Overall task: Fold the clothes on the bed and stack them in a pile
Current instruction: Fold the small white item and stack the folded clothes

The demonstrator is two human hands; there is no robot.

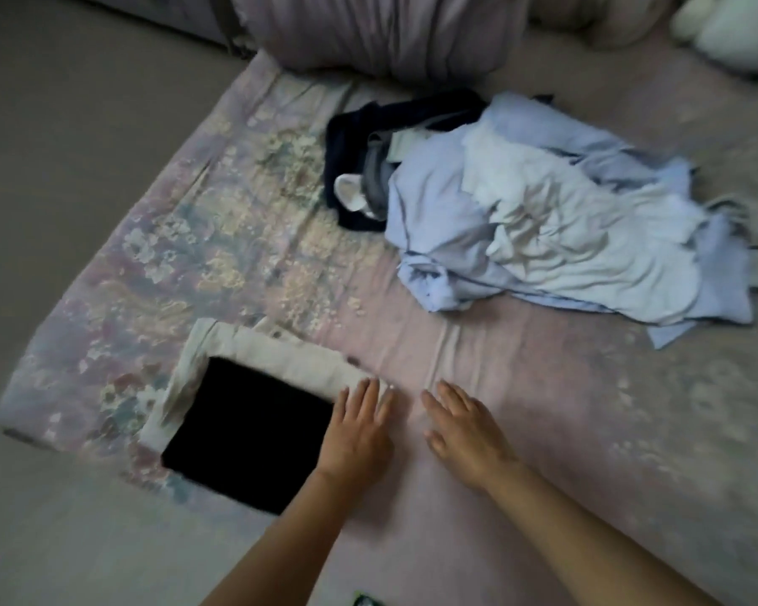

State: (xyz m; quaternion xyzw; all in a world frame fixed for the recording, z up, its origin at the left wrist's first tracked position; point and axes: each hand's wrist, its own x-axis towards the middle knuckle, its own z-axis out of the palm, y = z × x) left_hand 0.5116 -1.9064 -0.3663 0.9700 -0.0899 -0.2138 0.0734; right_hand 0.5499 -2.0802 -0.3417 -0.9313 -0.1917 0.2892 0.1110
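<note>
Nearest: left hand (359,424) flat, fingers straight, on the right edge of the folded pile; right hand (464,426) flat and empty on the bed (543,430) just right of the pile. Folded pile: black garment (246,426) atop white garment (281,349). Beyond and right of the pile: unfolded heap (543,220), pale blue, white, navy. Risk: pile near the mattress edge; careless stacking likely to topple it.
</note>
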